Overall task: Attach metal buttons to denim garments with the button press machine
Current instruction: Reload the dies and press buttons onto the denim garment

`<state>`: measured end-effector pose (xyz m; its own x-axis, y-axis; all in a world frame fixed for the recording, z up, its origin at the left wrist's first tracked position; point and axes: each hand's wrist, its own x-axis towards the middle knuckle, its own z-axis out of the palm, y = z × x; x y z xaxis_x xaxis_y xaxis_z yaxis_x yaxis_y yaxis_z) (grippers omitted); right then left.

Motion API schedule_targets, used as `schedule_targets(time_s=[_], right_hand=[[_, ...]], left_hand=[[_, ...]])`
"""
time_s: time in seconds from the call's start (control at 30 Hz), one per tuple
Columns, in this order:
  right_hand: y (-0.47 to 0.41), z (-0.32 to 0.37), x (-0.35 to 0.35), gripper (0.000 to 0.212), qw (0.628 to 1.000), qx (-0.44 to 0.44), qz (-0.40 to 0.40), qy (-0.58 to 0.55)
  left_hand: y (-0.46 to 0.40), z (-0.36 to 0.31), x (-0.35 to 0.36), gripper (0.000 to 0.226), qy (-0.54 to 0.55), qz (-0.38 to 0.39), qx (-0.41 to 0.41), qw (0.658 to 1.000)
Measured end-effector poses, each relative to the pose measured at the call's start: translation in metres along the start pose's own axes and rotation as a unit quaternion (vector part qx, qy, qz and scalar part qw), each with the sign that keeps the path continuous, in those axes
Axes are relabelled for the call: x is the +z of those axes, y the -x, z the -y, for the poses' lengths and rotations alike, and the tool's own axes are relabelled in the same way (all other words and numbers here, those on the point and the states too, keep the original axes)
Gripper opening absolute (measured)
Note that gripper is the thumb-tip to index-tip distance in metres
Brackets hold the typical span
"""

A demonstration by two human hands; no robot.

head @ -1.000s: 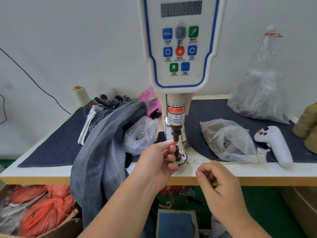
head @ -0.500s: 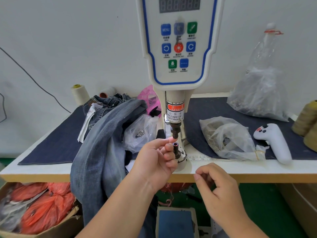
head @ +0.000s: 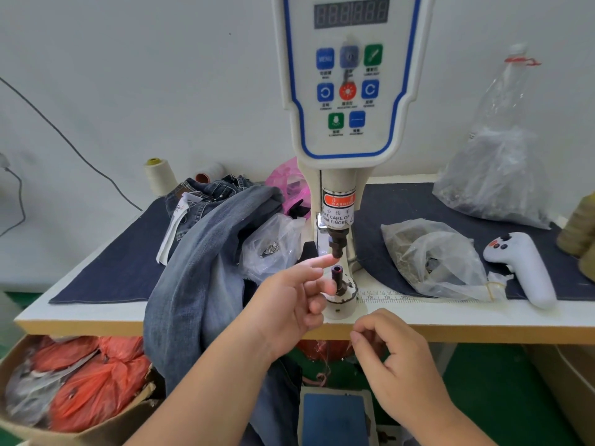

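Currently, no button is set: the left hand [head: 289, 300], forefinger extended and holding nothing, touches the white button press machine's [head: 346, 130] upper die; the right hand [head: 392, 355] seemingly pinches something small; faded blue denim garment [head: 199, 268] overhangs the worktop's [head: 80, 312] front edge, unpressed.

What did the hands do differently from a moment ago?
The left hand uncurled its fingers near the button press machine's black upper punch, its forefinger now pointing at the tip. The right hand stayed loosely curled below the table edge. The jeans didn't move.
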<state>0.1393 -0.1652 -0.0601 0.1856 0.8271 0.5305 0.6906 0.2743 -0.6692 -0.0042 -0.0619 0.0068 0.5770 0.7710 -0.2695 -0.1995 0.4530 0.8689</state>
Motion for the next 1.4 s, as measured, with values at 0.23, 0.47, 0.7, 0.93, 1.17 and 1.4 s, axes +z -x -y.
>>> schedule_targets(time_s=[0.23, 0.47, 0.7, 0.93, 1.17, 1.4], right_hand=[[0.000, 0.010, 0.006, 0.017, 1.000, 0.003, 0.031, -0.001], [0.006, 0.009, 0.013, 0.019, 0.998, 0.018, 0.056, 0.009], [0.009, 0.013, 0.016, 0.018, 0.997, 0.025, 0.074, 0.003], [0.009, 0.007, -0.004, 0.018, 0.996, 0.045, 0.070, 0.016], [0.012, 0.005, 0.013, 0.095, 0.959, 0.164, 0.231, -0.028], [-0.002, 0.006, 0.015, 0.013, 0.982, 0.132, 0.121, 0.060]], left_hand=[[0.018, -0.006, -0.029, 0.016, -0.480, -0.168, 0.163, 0.845], [0.052, 0.022, -0.042, 0.020, -0.874, 0.006, 0.015, 0.485], [0.023, 0.068, -0.052, 0.030, -0.939, 0.052, -0.092, 0.326], [0.021, 0.049, -0.052, 0.008, -0.886, 0.008, 0.017, 0.464], [0.044, -0.025, -0.029, 0.018, -0.572, 0.022, 0.132, 0.809], [0.055, -0.006, -0.060, 0.045, -0.642, -0.169, 0.193, 0.723]])
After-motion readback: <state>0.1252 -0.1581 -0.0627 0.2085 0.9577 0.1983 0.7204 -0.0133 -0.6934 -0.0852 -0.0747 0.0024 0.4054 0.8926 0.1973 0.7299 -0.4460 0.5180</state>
